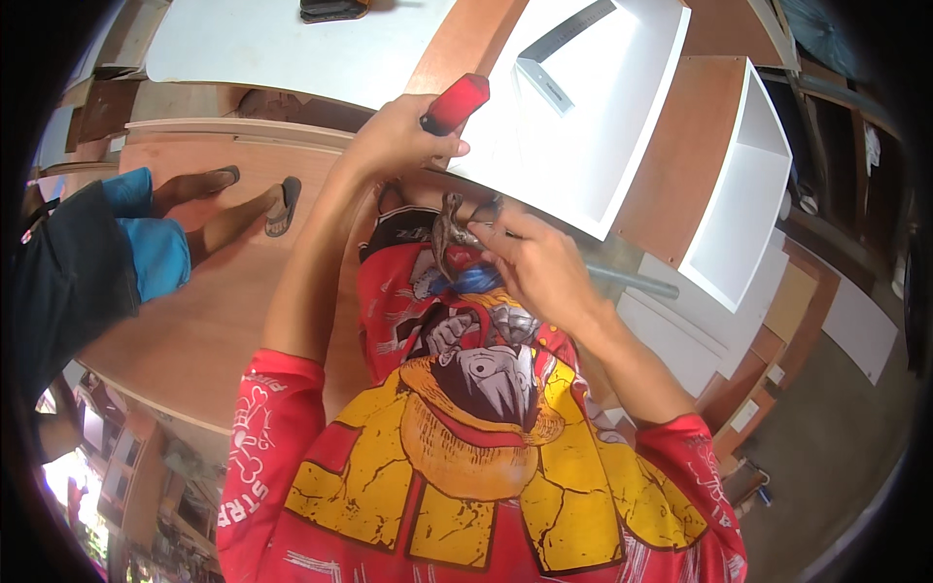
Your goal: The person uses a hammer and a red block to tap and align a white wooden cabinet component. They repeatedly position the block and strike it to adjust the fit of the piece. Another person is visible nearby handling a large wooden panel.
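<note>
My left hand (pixel 403 136) is closed around a red tool (pixel 457 104) with a dark edge; its exact kind is hidden by the grip. It is beside the near left corner of a white-lined open wooden box (pixel 622 126). Lower and to the right, my right hand (pixel 539 257) is closed on a claw hammer (pixel 449 233), gripped close to its metal head. The hammer's grey tubular handle (pixel 637 280) sticks out to the right beneath my wrist. My right hand is in front of my lap, just below the box's near edge.
Inside the box lie a long grey strip (pixel 569 31) and a short pale piece (pixel 546 87). A second white-lined box (pixel 743 185) stands to the right. A black and yellow tool part (pixel 333 10) rests on a white panel (pixel 282 49). Another person's sandaled foot (pixel 283 206) is on the left.
</note>
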Available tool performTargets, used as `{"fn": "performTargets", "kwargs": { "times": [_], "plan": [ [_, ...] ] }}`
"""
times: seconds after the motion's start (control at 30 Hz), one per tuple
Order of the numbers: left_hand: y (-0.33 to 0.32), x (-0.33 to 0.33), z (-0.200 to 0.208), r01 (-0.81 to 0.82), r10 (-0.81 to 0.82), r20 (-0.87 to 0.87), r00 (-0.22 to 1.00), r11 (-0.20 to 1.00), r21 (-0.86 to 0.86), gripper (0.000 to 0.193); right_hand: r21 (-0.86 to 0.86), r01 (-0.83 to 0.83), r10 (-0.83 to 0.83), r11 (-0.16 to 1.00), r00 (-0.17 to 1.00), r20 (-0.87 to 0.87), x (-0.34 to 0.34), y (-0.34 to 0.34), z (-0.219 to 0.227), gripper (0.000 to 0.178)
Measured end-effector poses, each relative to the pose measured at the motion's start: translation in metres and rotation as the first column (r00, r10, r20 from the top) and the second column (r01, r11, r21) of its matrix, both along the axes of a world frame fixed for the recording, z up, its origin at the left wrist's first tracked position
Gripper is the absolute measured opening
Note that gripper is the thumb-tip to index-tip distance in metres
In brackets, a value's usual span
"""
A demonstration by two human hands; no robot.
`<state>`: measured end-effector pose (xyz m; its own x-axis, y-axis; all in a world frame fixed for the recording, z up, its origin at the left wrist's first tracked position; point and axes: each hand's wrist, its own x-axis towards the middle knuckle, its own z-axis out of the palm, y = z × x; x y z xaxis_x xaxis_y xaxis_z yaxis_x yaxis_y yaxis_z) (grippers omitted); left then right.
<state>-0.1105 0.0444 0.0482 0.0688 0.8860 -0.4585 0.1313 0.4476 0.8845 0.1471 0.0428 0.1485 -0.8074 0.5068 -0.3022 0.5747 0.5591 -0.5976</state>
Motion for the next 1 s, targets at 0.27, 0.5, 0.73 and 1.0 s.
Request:
{"fn": "performTargets", "kwargs": {
  "times": [0.27,0.5,0.73,1.0],
  "plan": [
    [0.003,0.013,-0.007,-0.044,0.048,0.034,0.998,0.994,-0.103,0.030,-0.011,0.001,-0.001,1.000,1.000,0.015,0.003,-0.001,-0.006,0.035],
    [0.000,0.015,0.006,-0.037,0.033,-0.073,0.997,0.998,-0.057,0.027,-0.048,-0.048,0.051,0.998,0.997,0.061,0.000,0.016,0.000,0.031],
    [0.001,0.011,0.009,-0.054,0.050,-0.052,0.997,0.995,-0.081,0.030,-0.015,-0.073,0.073,0.997,0.996,0.046,-0.003,0.009,-0.008,0.030],
    [-0.004,0.002,0.016,-0.033,0.027,-0.067,0.997,0.995,-0.095,0.033,-0.025,-0.095,0.096,0.995,0.994,0.048,-0.008,0.013,-0.010,0.033]
  ]
}}
